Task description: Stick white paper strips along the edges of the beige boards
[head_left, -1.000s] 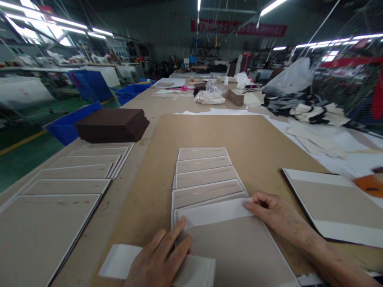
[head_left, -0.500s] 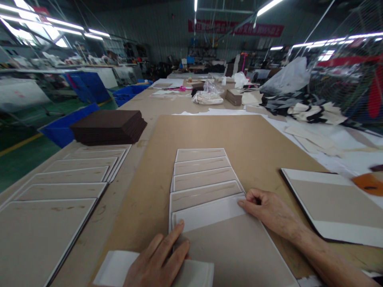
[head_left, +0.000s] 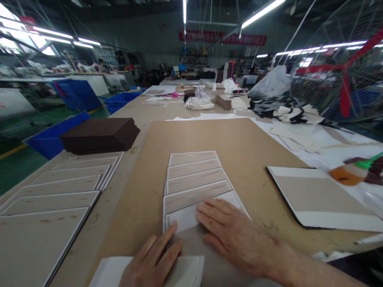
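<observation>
though left hand hides its grip, open right hand covers white strip, blue bin beyond.

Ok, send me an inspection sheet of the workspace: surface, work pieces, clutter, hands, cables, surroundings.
Surface: brown board, with dark marks.
Work pieces: middle row of overlapping beige panels; white strip on the nearest one.
Clutter: plastic bag and fabric scraps, farther back on the right.
Hands: right hand flat on the strip; left hand over white sheets, one fingertip at the strip's left end, grip unclear.
Cables: nothing seen near the hands.
Surroundings: red-bladed fan right, blue bin left, lit tubes overhead.
</observation>
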`<state>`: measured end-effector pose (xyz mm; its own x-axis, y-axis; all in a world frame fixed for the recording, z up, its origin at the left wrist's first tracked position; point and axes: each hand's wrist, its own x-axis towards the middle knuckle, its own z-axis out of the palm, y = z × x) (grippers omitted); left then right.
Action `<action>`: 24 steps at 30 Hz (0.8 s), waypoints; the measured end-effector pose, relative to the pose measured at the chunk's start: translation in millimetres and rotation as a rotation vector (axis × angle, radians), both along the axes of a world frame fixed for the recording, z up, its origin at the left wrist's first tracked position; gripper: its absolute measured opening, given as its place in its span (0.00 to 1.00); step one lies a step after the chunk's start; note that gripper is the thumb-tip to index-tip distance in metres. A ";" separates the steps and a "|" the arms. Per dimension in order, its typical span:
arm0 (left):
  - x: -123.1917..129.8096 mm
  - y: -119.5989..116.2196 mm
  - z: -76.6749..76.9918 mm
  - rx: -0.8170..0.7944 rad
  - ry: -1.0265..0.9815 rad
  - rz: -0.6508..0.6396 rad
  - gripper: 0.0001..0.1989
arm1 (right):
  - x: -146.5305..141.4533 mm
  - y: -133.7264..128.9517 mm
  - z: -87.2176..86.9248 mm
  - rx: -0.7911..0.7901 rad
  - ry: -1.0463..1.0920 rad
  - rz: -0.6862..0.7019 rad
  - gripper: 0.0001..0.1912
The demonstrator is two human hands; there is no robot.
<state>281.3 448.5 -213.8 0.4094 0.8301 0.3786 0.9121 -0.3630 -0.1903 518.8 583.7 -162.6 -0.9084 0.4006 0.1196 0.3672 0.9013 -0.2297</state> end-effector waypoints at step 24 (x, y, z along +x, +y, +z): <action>5.5 -1.2 -2.6 -0.001 -0.095 0.027 0.29 | 105.6 -48.0 -28.4 -0.366 0.145 -0.721 0.23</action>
